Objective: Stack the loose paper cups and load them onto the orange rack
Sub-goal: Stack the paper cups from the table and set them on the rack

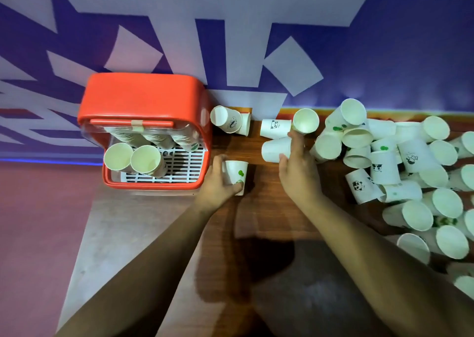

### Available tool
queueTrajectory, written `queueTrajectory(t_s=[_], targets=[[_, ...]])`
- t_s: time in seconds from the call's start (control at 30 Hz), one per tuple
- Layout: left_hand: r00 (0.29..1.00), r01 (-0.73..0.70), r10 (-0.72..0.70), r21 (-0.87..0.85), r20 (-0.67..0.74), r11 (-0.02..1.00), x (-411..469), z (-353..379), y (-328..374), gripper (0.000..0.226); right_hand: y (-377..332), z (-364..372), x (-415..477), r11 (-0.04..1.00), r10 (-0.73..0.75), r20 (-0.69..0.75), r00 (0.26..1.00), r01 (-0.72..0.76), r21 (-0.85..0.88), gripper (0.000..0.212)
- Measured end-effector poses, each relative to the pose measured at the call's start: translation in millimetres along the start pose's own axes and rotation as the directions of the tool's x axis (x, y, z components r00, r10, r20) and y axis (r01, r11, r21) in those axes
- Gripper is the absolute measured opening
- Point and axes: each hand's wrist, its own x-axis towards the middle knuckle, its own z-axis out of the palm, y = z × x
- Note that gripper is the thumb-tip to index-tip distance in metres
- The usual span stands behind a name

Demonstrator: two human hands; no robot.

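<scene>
Fingers [230,189] of the left hand [218,182] grip a green-dotted paper cup [236,172]; the right hand [298,168], outstretched and holding nothing, may topple the upper-centre cup [305,121].

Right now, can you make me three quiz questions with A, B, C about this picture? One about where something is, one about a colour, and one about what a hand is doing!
1. Where is the orange rack?
A. to the left of the cup pile
B. on top of it
C. to the right of it

2. What colour are the dots on the held cup?
A. red
B. green
C. blue

3. What is the left hand doing?
A. lying flat
B. pointing
C. gripping a cup

Answers:
1 A: the rack sits far left and the pile far right.
2 B: green dots show on its side.
3 C: its fingers curl round the cup.
</scene>
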Motion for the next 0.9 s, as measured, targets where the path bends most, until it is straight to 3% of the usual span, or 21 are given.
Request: queueTrajectory(t_s=[0.07,0.17,0.27,0.33,0.47,0.57,0.73,0.83,0.9], targets=[[1.0,0.019,-0.021,-0.207,-0.006,0.978,-13.4,-11.8,1.8,0.071,-7.1,0.0,-15.0,0.996,0.075,0.045,0.996,-0.077,0.041,0.054],[0.994,0.061,-0.094,-0.421,-0.058,0.905,-35.2,-34.8,5.4,0.074,-22.3,-2.2,-30.2,0.989,0.131,0.066,0.989,-0.135,0.06,0.039],[0.979,0.047,-0.161,-0.62,-0.128,0.783,-57.2,-66.2,-2.7,0.088,-52.0,-7.4,-45.7,0.976,0.156,0.065,0.986,-0.164,0.145,0.023],[0.969,0.035,-0.201,-0.719,-0.147,0.694,-72.0,-90.2,-9.4,0.082,-73.0,-6.6,-55.9,0.959,0.179,0.075,0.981,-0.191,0.21,0.019],[0.975,-0.027,-0.17,-0.833,-0.144,0.552,-100.4,-141.3,-27.3,0.071,-119.4,6.4,-66.6,0.913,0.208,0.017,0.978,-0.2,0.356,0.017],[0.967,-0.02,-0.205,-0.853,-0.148,0.521,-113.8,-177.0,-39.9,0.074,-154.2,21.0,-60.9,0.835,0.275,0.126,0.953,-0.302,0.46,0.015],[0.965,-0.049,-0.209,-0.888,-0.161,0.458,-114.8,-222.1,-52.5,0.063,-202.0,40.5,-51.3,0.802,0.163,0.222,0.961,-0.26,0.538,0.017],[0.958,-0.065,-0.223,-0.898,-0.178,0.435,-106.7,-240.5,-56.4,0.031,-223.7,54.4,-44.5,0.797,0.127,0.191,0.973,-0.215,0.564,0.037],[0.95,-0.077,-0.233,-0.879,-0.208,0.471,-99.7,-249.7,-60.7,0.023,-237.1,64.6,-40.0,0.794,0.124,0.179,0.976,-0.206,0.571,0.057]])
